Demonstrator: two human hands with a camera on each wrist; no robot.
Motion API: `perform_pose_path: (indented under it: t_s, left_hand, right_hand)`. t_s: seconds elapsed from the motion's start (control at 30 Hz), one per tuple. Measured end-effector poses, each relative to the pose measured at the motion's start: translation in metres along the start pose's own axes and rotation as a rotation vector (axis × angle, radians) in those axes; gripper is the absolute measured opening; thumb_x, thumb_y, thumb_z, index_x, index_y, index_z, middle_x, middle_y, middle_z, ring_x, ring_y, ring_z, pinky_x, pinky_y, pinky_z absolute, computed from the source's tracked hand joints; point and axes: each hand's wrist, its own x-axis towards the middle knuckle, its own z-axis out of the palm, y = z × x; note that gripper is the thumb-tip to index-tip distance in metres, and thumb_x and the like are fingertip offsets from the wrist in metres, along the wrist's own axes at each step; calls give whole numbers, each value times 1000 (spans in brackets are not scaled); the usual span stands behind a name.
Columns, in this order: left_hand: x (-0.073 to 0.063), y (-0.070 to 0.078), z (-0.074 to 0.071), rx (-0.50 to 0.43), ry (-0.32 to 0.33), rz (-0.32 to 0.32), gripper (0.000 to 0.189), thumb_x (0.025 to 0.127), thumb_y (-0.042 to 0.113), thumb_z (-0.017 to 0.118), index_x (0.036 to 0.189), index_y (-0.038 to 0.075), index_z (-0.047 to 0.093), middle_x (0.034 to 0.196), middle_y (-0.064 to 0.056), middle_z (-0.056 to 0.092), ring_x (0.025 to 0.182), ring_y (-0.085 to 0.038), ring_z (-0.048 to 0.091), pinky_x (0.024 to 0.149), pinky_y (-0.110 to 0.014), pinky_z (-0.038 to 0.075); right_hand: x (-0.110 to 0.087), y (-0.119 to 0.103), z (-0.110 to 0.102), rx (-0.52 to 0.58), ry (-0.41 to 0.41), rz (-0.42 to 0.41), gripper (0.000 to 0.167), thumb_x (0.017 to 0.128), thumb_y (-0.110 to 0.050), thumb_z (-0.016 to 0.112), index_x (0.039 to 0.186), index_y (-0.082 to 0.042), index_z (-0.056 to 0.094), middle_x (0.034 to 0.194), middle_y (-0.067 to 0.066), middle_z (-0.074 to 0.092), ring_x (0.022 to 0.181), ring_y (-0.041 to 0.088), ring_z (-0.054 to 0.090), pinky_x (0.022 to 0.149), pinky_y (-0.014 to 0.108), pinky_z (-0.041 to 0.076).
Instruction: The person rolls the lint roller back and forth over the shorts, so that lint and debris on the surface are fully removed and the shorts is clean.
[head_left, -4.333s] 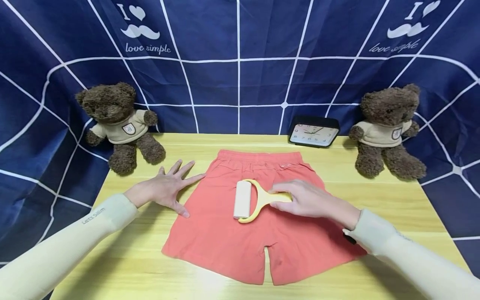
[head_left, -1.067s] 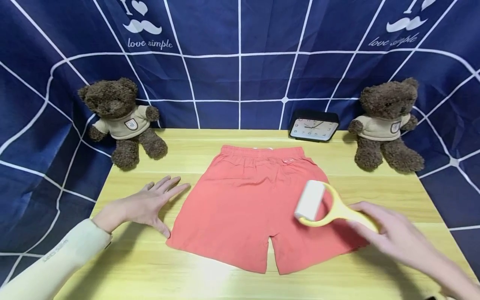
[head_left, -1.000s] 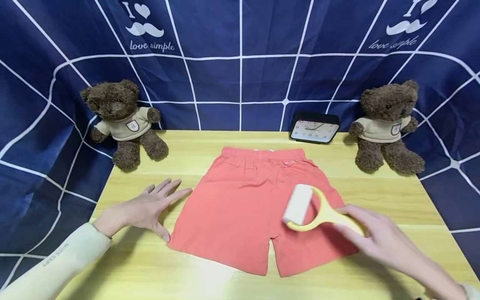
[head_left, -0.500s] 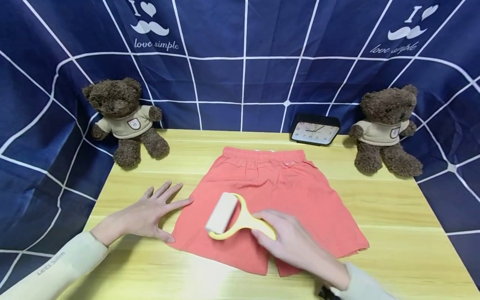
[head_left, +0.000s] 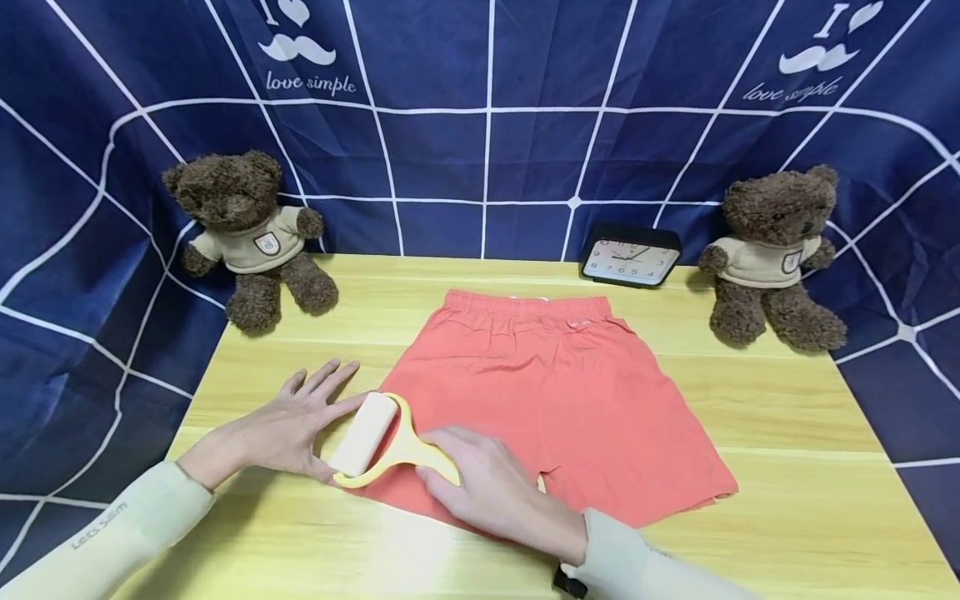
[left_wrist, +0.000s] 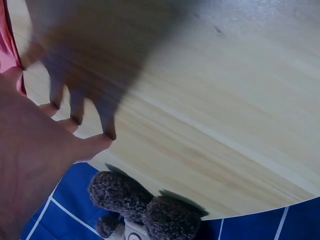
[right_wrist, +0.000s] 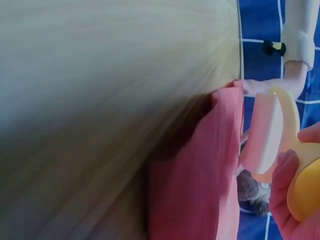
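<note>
Blue grid-print cloth (head_left: 427, 158) behind wood-grain table (head_left: 795, 425). Head: coral shorts (head_left: 555, 400) mid-table; right hand (head_left: 495, 483) grips lint roller (head_left: 407, 448), its head at shorts' left edge, just beside left hand (head_left: 288, 429), fingers spread. Alarm clock (head_left: 632, 256) at back edge; teddy bears (head_left: 258, 250) at both back corners. Left wrist: one fingertip (left_wrist: 15, 75) at shorts' edge. Right wrist: fingers round yellow handle (right_wrist: 307, 190).
</note>
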Motion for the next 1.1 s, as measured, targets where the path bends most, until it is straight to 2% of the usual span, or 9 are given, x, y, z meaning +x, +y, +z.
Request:
perform_pose_path:
  t_s: [0.1,0.3,0.37,0.53,0.73,0.97,1.1]
  left_hand:
    - [-2,-3,1,16,11,18,116,71,67,95,163,13,52,171,-30,24,153,-59,28,105,-86,32]
    - [-3,-8,-1,36,25,39,111,72,76,89,160,14,57,170,-29,25,151,-60,30,101,-84,37]
    - [-3,-9,-2,39,18,33,113,71,77,89,160,15,57,170,-29,26,151,-61,30,101,-84,37]
    - [-3,-6,-6,52,-2,3,115,70,73,92,163,16,54,170,-31,27,152,-61,31,103,-81,38]
    - [0,-2,-6,79,-20,-25,115,69,64,97,164,17,52,171,-31,28,151,-61,32,102,-82,40]
    - [7,2,-8,79,-81,-72,120,68,74,88,169,24,46,174,-30,24,153,-60,30,103,-81,40]
    - [8,4,-11,70,-117,-95,123,68,79,84,171,26,42,175,-28,22,154,-60,29,102,-83,40]
  right_hand:
    - [2,-3,7,14,2,-15,31,99,-25,77,130,-19,76,118,-11,73,96,5,68,79,29,56]
    - [1,-6,18,26,-12,-1,33,102,-24,76,133,-14,74,118,-6,73,99,8,71,82,31,59]
    - [0,-7,19,19,-29,11,36,102,-24,76,137,-14,74,116,-6,73,96,10,72,81,31,60]
    - [0,-8,18,-12,-84,32,45,104,-25,73,148,-15,71,113,-4,74,86,10,70,72,29,58]
    - [7,-9,10,-58,-158,36,45,105,-23,70,150,-15,69,120,-2,75,92,15,73,70,33,58]
    - [9,-7,3,-107,-177,23,42,105,-24,69,147,-19,71,125,-3,75,98,17,75,71,38,59]
    - [5,-8,3,-134,-204,40,44,107,-26,68,151,-17,68,132,-2,74,101,20,76,74,41,61]
